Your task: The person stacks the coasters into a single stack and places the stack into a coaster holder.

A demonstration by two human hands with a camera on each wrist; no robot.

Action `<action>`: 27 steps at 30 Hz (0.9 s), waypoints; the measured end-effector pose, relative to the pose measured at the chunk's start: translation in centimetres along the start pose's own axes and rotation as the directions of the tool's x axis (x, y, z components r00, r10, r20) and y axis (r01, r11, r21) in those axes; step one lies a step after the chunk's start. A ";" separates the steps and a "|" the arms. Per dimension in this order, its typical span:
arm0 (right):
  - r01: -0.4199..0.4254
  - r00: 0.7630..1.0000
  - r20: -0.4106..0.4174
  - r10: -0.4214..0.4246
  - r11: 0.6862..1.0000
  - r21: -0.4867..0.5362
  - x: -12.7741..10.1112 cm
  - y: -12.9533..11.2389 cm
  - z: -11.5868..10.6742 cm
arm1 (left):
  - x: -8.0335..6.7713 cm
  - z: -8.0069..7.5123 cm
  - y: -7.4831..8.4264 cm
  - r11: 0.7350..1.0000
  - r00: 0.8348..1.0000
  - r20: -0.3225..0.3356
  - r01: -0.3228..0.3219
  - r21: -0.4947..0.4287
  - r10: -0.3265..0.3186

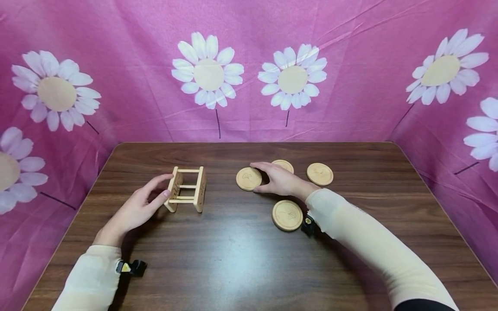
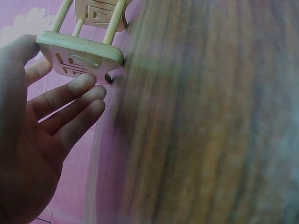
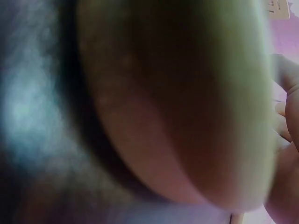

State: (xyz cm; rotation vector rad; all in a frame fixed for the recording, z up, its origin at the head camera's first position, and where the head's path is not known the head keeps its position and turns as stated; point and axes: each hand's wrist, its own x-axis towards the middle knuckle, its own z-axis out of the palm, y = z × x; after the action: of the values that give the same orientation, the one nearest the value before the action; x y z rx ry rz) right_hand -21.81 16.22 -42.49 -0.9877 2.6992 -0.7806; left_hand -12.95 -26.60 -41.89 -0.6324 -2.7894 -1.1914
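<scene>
A small wooden slatted rack (image 1: 187, 189) lies on its side on the dark wooden table (image 1: 233, 259). My left hand (image 1: 166, 185) touches the rack's left end panel, with straight fingers along one edge and the thumb at another. In the left wrist view the same panel (image 2: 79, 53) sits against my fingertips (image 2: 88, 84). My right hand (image 1: 257, 177) reaches left over a round wooden coaster (image 1: 247, 179), fingers and thumb curled round its rim. A blurred coaster (image 3: 177, 93) fills the right wrist view, with curled fingers (image 3: 287, 116) at the right edge.
Three more round coasters lie near my right hand: one behind it (image 1: 284, 165), one to the right (image 1: 320, 173), one by the wrist (image 1: 287, 215). A pink flowered cloth (image 1: 249, 77) walls the table on three sides.
</scene>
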 end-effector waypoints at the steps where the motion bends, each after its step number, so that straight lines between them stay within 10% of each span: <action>1: 0.000 1.000 0.000 0.000 1.000 -0.006 0.1 0.0 0.0 | 0.0 0.0 0.0 1.000 1.000 -0.001 0.000 -0.002 0.000; 27: 0.010 1.000 0.006 -0.010 0.999 -0.031 0.0 -0.5 -0.3 | -0.1 0.0 0.1 1.000 1.000 0.009 0.019 -0.010 -0.019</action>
State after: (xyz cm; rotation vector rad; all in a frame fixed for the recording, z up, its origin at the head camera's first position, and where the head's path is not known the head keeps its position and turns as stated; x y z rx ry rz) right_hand -21.64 15.97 -41.97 -1.0093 2.7117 -0.7392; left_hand -12.86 -26.61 -41.82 -0.6146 -2.8050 -1.2099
